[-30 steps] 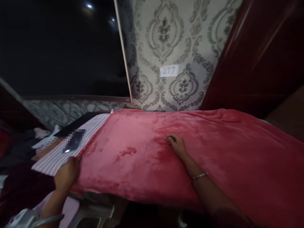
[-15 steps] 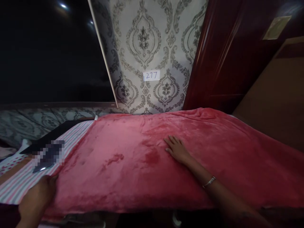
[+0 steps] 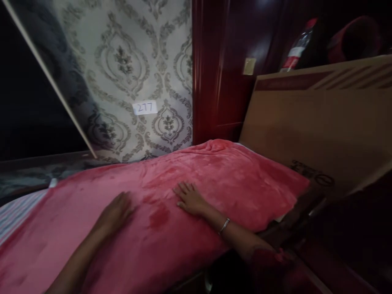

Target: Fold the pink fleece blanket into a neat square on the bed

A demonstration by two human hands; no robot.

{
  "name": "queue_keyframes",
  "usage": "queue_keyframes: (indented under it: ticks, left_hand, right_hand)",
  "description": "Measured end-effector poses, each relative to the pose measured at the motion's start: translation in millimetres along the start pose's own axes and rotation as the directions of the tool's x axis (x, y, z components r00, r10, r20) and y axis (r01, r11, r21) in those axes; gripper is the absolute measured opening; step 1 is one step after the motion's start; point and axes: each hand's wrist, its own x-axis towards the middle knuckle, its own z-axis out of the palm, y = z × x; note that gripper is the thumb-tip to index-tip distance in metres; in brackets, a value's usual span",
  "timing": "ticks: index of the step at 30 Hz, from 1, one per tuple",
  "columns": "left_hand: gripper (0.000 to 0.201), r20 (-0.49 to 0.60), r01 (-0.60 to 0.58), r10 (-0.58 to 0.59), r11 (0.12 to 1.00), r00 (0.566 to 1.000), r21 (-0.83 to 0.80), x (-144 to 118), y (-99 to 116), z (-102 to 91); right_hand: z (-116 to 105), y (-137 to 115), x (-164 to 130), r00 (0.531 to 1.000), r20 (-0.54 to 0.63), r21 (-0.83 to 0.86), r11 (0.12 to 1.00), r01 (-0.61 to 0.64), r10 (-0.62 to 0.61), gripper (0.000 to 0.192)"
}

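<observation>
Left hand (image 3: 116,212) moved onto pink blanket (image 3: 245,183), right hand (image 3: 190,199) flat, far edge seemingly free

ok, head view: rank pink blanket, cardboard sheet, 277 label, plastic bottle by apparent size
1. pink blanket, fills most of the lower frame
2. cardboard sheet
3. plastic bottle, farther back, so its true size is unsure
4. 277 label, close to the bottle in look

Surface finishes, mostly cloth and board
Red blanket (image 3: 239,179): plush fleece, soft sheen. Striped sheet (image 3: 15,212): flat woven cloth. Cardboard panel (image 3: 306,126): matt brown. Door frame (image 3: 208,69): glossy lacquered wood. Wallpaper (image 3: 128,61): embossed, matt. Bracelet (image 3: 224,226): shiny metal.
</observation>
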Motion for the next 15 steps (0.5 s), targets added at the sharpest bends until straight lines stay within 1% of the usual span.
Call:
queue_keyframes:
  ticks: [1,2,4,5,7,9,10,11,12,14,15]
  left_hand:
    - [0.064,0.077,-0.082,0.084,0.996,0.993,-0.034,21.7,26.4,3.6]
    - [0.065,0.118,-0.145,0.152,0.987,0.981,-0.068,41.5,51.0,6.1]
    - [0.065,0.155,-0.214,0.23,0.97,0.961,-0.112,75.1,94.4,9.2]
    - [0.064,0.158,-0.229,0.246,0.966,0.956,-0.118,88.9,113.3,10.8]
    - [0.064,0.153,-0.223,0.234,0.971,0.96,-0.087,110.2,145.8,16.3]
    - [0.064,0.122,-0.211,0.214,0.977,0.969,-0.03,122.2,171.5,26.8]
    - [0.063,0.103,-0.216,0.215,0.976,0.971,-0.002,125.0,181.3,33.7]
    - [0.062,0.085,-0.233,0.23,0.972,0.969,0.021,126.0,189.0,41.4]
    - [0.059,0.073,-0.258,0.254,0.965,0.964,0.039,125.7,194.5,49.1]
    - [0.056,0.073,-0.302,0.297,0.951,0.952,0.067,123.4,199.4,62.9]
    - [0.055,0.079,-0.312,0.306,0.947,0.949,0.075,122.4,199.6,68.1]
  right_hand:
    - [0.6,-2.1,-5.1,1.0,-0.001,0.004,1.0,0.019,-0.019,0.07]
    - [1.7,-4.7,-11.4,0.999,-0.007,0.004,0.999,0.043,-0.043,0.069]
    - [4.9,-10.0,-27.2,0.994,-0.011,0.003,0.994,0.109,-0.109,0.067]
    - [6.1,-11.8,-36.0,0.99,-0.01,0.007,0.99,0.142,-0.141,0.066]
    - [5.9,-10.9,-54.0,0.981,-0.007,0.018,0.981,0.194,-0.194,0.065]
    - [0.0,-1.5,-70.8,0.974,-0.02,0.042,0.973,0.226,-0.225,0.063]
    - [-5.5,6.9,-78.2,0.974,-0.042,0.055,0.973,0.226,-0.224,0.059]
    - [-12.5,17.8,-84.9,0.977,-0.064,0.069,0.976,0.208,-0.204,0.054]
    - [-20.6,31.0,-90.8,0.985,-0.087,0.081,0.984,0.157,-0.15,0.048]
    - [-38.5,63.0,-99.8,0.992,-0.121,0.093,0.995,-0.016,0.027,0.041]
    - [-47.2,80.7,-103.0,0.98,-0.14,0.092,0.988,-0.126,0.138,0.042]
